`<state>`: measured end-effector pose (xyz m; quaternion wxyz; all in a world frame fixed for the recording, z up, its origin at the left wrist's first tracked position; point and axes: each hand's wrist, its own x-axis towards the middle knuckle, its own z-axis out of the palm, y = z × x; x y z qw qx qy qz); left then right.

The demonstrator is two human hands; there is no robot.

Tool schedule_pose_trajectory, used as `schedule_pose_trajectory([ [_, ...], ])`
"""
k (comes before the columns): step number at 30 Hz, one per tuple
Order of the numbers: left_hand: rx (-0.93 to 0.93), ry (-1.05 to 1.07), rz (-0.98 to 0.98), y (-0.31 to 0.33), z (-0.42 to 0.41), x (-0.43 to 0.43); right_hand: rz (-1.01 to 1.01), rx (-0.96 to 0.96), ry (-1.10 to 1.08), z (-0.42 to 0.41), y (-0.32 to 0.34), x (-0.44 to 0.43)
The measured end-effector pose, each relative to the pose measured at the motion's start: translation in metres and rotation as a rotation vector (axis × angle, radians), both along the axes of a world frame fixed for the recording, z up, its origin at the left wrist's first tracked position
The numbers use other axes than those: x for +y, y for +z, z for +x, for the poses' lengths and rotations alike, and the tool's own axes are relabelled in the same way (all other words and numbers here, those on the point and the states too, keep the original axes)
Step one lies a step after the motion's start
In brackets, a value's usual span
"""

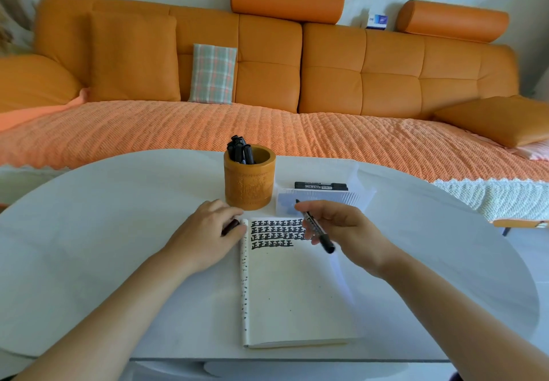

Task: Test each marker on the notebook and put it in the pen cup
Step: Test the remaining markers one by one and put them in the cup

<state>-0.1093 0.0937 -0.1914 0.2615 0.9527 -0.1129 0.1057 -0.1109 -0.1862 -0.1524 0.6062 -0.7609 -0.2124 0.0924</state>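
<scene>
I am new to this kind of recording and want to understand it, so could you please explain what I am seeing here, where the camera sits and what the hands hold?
There is no machine here: a person works with bare hands, and the one picture comes from a camera worn on their head, looking forward and down. On the white table lie an open notebook with rows of black test marks, a wooden pen cup holding several markers, and a white box with more. The right hand holds a black marker above the page. The left hand holds a small dark piece, probably its cap.
</scene>
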Motion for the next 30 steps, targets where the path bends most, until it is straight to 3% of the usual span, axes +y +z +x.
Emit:
schedule_pose_trajectory([
  [3,0.079,-0.07,-0.015,0.001,-0.004,-0.009,-0.032,-0.051,-0.005,-0.002,-0.004,0.002],
  [10,0.092,-0.113,0.231,-0.003,-0.001,-0.022,0.006,0.05,-0.146,0.001,-0.015,0.009],
  [16,0.081,-0.126,0.259,-0.005,0.002,-0.02,-0.072,0.068,-0.291,0.006,-0.026,0.014],
  [30,0.085,-0.122,0.254,-0.004,0.002,-0.022,-0.176,-0.045,-0.25,0.004,-0.031,0.014],
])
